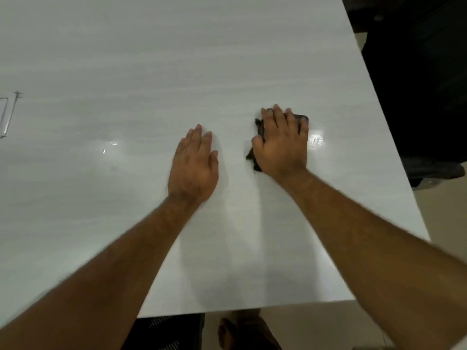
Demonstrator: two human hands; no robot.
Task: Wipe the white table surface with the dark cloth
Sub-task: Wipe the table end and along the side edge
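The white table (pixel 151 72) fills most of the view, glossy with two light glares. My right hand (pixel 281 142) lies palm down on the dark cloth (pixel 258 130), pressing it flat against the table near the right side. Only the cloth's edges show: at the left of the hand, by the fingertips and below the thumb. My left hand (pixel 194 165) rests flat on the table a little to the left of the cloth, fingers together, holding nothing.
A clear flat object with a thin stem (pixel 7 114) lies at the table's far left edge. A dark chair (pixel 417 84) stands beyond the right edge. Another dark seat (pixel 166 329) and my bare foot (pixel 237 332) show below the near edge.
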